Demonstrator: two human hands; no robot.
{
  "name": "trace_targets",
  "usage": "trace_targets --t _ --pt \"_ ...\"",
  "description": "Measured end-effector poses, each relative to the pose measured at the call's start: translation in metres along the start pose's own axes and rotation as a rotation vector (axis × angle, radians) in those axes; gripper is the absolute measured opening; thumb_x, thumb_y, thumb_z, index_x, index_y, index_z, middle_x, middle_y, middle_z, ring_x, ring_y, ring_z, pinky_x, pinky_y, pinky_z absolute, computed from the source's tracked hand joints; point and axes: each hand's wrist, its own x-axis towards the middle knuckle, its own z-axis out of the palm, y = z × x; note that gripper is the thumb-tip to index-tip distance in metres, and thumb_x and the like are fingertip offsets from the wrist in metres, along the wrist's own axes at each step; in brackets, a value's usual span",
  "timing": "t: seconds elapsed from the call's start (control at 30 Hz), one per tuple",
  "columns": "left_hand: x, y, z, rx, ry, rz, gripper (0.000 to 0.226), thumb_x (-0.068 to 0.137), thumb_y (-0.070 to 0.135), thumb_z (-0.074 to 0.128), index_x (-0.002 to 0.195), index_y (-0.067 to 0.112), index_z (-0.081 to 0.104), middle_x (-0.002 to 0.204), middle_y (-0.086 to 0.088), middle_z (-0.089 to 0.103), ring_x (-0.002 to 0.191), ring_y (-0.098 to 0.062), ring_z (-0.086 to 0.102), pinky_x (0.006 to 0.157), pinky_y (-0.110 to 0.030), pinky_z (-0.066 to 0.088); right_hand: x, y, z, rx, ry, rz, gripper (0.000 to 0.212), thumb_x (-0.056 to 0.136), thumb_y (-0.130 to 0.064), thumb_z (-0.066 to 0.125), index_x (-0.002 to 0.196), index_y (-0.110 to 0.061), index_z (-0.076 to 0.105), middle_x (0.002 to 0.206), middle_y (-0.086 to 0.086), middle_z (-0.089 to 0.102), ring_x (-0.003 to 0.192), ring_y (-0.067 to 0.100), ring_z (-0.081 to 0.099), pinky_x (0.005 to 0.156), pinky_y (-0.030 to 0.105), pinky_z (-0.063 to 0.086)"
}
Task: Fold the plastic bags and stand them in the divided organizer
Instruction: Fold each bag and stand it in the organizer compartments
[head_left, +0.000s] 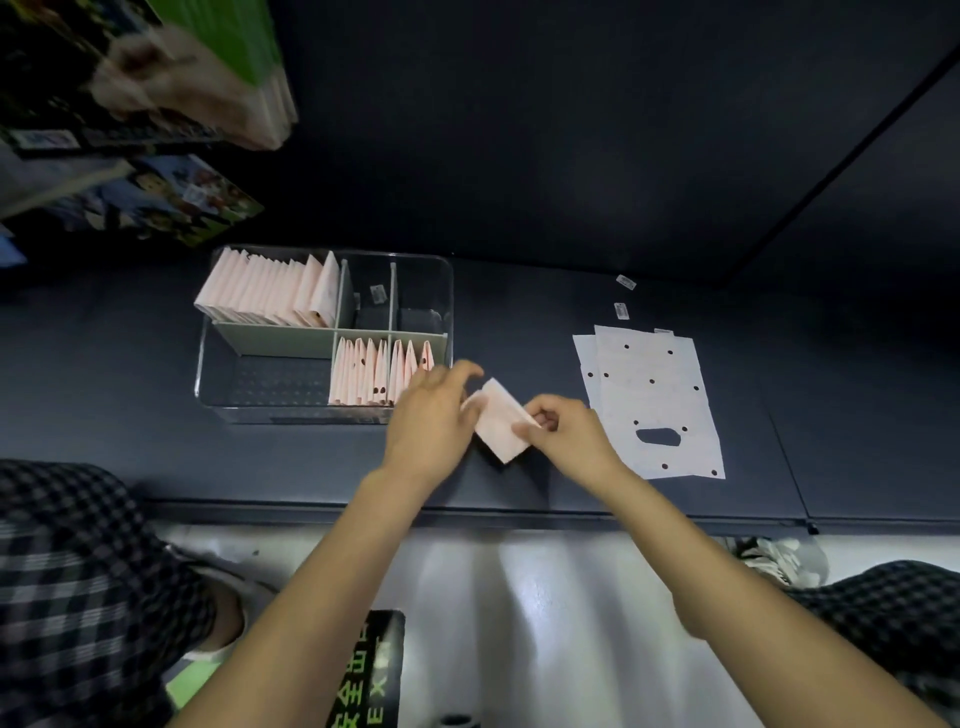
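Observation:
A folded pale pink plastic bag (497, 421) is held just above the dark shelf, in front of the organizer's right end. My left hand (434, 415) holds its left edge, fingers curled over it. My right hand (563, 434) pinches its right corner between thumb and fingers. The clear divided organizer (208, 364) stands to the left. Its back-left compartment holds a row of several folded bags (270, 291) standing upright, and its front-right compartment holds several more (371, 371). Flat unfolded bags (654, 400) with punched holes lie in a stack to the right.
The organizer's front-left compartment (275, 382) and two small back-right compartments (415, 296) hold no bags. Two small labels (622, 296) lie behind the flat stack. Boxes (156, 78) sit on shelves at upper left. The shelf's front edge (467, 512) runs below my wrists.

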Motion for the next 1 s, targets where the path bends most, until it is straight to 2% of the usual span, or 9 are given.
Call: trace_targets --t 0.1,0.17,0.27,0.37,0.43,0.53,0.63,0.87,1.0 --pt "0.008 -0.014 -0.004 0.131 0.104 -0.121 0.024 0.093 0.028 0.054 0.111 0.013 0.06 0.107 -0.011 0.058 0.104 -0.029 0.047 0.086 -0.038 0.039 0.007 -0.019 0.006 0.237 0.102 0.124 0.017 0.083 -0.009 0.064 0.071 -0.02 0.058 0.069 -0.002 0.062 0.058 0.01 0.054 0.062 0.02 0.045" --pt "0.014 -0.02 -0.004 0.227 0.064 -0.217 0.029 0.092 0.035 0.054 0.109 0.012 0.06 0.113 -0.011 0.056 0.109 -0.028 0.045 0.088 -0.038 0.039 0.011 -0.03 0.013 0.299 0.128 0.154 0.015 0.085 -0.009 0.063 0.073 -0.017 0.058 0.072 0.002 0.064 0.056 0.011 0.055 0.06 0.021 0.047" --pt "0.02 -0.028 -0.003 0.356 -0.003 -0.271 0.042 0.089 0.045 0.053 0.114 0.012 0.058 0.118 -0.01 0.054 0.112 -0.027 0.044 0.09 -0.038 0.038 0.017 -0.044 0.027 0.282 0.174 0.146 0.01 0.085 -0.01 0.062 0.076 -0.015 0.059 0.073 0.002 0.065 0.054 0.008 0.056 0.057 0.018 0.047" --pt "0.024 -0.035 -0.001 0.386 -0.002 -0.286 0.045 0.087 0.045 0.052 0.115 0.011 0.055 0.118 -0.01 0.052 0.112 -0.027 0.043 0.088 -0.038 0.036 0.021 -0.055 0.039 0.226 0.213 0.116 0.008 0.084 -0.011 0.06 0.078 -0.015 0.059 0.07 -0.004 0.065 0.054 0.006 0.059 0.06 0.021 0.052" --pt "0.027 -0.036 0.001 0.383 0.008 -0.282 0.043 0.085 0.042 0.051 0.114 0.011 0.056 0.117 -0.009 0.052 0.11 -0.028 0.043 0.086 -0.037 0.035 0.024 -0.062 0.046 0.168 0.223 0.089 0.005 0.083 -0.01 0.059 0.08 -0.013 0.059 0.073 -0.002 0.066 0.063 0.016 0.063 0.068 0.031 0.054" --pt "0.029 -0.039 0.0 0.372 0.027 -0.292 0.035 0.087 0.037 0.05 0.11 0.012 0.059 0.115 -0.008 0.052 0.108 -0.027 0.044 0.085 -0.036 0.034 0.029 -0.072 0.052 0.078 0.241 0.067 0.004 0.082 -0.008 0.056 0.081 -0.01 0.059 0.076 0.003 0.067 0.074 0.026 0.065 0.072 0.038 0.053" --pt "0.03 -0.046 -0.001 0.383 0.037 -0.321 0.033 0.089 0.035 0.048 0.11 0.014 0.061 0.116 -0.007 0.052 0.109 -0.026 0.044 0.085 -0.036 0.034 0.033 -0.077 0.055 -0.023 0.241 0.048 0.003 0.082 -0.009 0.055 0.081 -0.008 0.059 0.076 0.005 0.066 0.076 0.028 0.064 0.071 0.038 0.051" --pt "0.029 -0.053 -0.004 0.304 0.127 -0.328 0.024 0.088 0.029 0.052 0.097 0.012 0.066 0.109 -0.008 0.056 0.103 -0.026 0.047 0.085 -0.036 0.035 0.041 -0.083 0.071 -0.302 0.22 -0.021 0.01 0.082 -0.01 0.053 0.09 -0.006 0.058 0.088 0.012 0.066 0.084 0.03 0.058 0.071 0.038 0.048" --pt "0.027 -0.055 -0.002 0.273 0.152 -0.287 0.021 0.088 0.03 0.056 0.094 0.013 0.067 0.105 -0.007 0.056 0.102 -0.025 0.047 0.085 -0.036 0.034 0.044 -0.087 0.083 -0.369 0.191 0.038 0.014 0.087 -0.015 0.052 0.094 -0.004 0.056 0.093 0.016 0.066 0.086 0.036 0.06 0.07 0.037 0.05"
